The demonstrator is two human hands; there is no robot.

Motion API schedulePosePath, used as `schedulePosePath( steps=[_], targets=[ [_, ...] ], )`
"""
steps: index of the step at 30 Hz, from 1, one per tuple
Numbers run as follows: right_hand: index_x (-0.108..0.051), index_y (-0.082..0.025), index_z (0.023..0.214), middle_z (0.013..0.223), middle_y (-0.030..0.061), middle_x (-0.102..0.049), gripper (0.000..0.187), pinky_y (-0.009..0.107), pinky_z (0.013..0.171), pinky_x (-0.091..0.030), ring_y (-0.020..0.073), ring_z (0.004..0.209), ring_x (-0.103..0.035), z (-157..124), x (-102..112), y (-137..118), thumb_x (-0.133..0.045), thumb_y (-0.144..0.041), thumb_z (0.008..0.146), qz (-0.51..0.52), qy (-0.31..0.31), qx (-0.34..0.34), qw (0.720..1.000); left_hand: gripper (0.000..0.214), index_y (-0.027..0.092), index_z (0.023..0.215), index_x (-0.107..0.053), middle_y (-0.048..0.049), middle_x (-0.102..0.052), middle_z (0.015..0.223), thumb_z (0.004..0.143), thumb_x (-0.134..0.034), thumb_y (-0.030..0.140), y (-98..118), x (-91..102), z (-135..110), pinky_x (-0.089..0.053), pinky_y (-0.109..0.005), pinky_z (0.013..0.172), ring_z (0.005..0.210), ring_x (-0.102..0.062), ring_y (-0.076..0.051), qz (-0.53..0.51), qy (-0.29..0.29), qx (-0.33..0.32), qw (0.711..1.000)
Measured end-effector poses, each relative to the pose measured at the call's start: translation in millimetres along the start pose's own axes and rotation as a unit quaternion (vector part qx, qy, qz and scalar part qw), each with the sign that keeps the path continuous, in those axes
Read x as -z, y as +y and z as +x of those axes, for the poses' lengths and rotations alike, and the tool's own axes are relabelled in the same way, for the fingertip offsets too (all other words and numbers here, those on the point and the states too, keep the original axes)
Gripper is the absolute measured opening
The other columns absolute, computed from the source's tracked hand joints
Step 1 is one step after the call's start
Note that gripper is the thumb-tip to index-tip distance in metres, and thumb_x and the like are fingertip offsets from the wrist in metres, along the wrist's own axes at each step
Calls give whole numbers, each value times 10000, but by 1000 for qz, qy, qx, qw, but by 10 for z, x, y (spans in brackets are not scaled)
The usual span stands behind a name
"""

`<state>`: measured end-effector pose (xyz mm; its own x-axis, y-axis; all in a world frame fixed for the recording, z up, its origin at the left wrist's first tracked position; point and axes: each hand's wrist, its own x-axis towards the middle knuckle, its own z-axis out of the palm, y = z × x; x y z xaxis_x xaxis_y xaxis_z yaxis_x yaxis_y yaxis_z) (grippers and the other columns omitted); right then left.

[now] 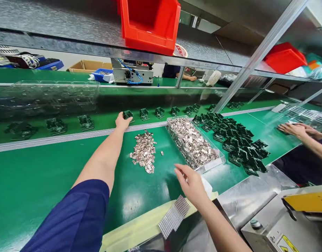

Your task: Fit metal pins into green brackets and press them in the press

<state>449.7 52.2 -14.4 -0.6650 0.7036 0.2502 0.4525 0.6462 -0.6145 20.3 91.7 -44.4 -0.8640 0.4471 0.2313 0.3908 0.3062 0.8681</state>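
My left hand reaches out to the belt at the back, its fingers closed on a small dark green circuit board assembly. My right hand hovers over the near part of the green bench, thumb and fingers drawn together. A small pale spot shows between those fingers, too small to name. A loose pile of small silvery metal pieces lies between my arms, with one single metal piece beside it. Behind my right hand, a clear plastic tray is heaped with the same pieces.
More board assemblies stand in a row along the belt. A large heap of boards lies right of the tray. A ridged silvery strip block rests at the front edge. A co-worker's hands work at right. A red bin overhangs.
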Motion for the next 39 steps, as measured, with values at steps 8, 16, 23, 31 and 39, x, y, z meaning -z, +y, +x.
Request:
schedulePosePath(
  steps=[8,16,23,31,39],
  targets=[
    [-716,-166,1017,964,113,-624,187,298,712,-460,217,776,-650,919,-611,-8,-569,-221,915,-137,-35,-43,989,351,175,1064,-542,-97,-618,1133,761,-701,251,-561,764,-453,-539,-366,914,1039,-651,-216,6,68,-25,997],
    [-595,-196,736,746,35,-572,103,299,664,-429,194,661,-587,831,-553,154,-587,-177,836,-108,-45,-28,993,848,145,1295,-384,-208,-388,1437,583,-832,249,-855,1751,-241,-292,-506,1148,1390,-345,-366,110,121,55,985],
    [-545,-226,723,623,5,-600,230,297,579,-467,189,577,-603,459,-352,63,-564,-405,867,47,-26,-65,996,823,130,1156,-524,-231,-550,1287,436,-899,267,-656,1727,10,-263,-645,1107,1294,-430,-497,77,65,115,988],
    [-737,-195,841,765,70,-702,365,340,634,-563,212,689,-665,-121,-214,-300,-737,-543,731,335,59,-131,931,750,194,1178,-441,-124,-586,1250,574,-851,369,-191,1190,-1349,-531,-465,957,1083,-652,-278,-106,-9,48,993],
    [-642,-207,911,765,24,-674,198,297,670,-518,170,711,-631,-573,-190,-601,-724,-323,774,355,121,-161,913,585,246,1125,-462,-39,-687,1053,670,-829,228,521,753,-3201,-598,-358,842,899,-716,-188,-412,-396,130,810]
  ],
)
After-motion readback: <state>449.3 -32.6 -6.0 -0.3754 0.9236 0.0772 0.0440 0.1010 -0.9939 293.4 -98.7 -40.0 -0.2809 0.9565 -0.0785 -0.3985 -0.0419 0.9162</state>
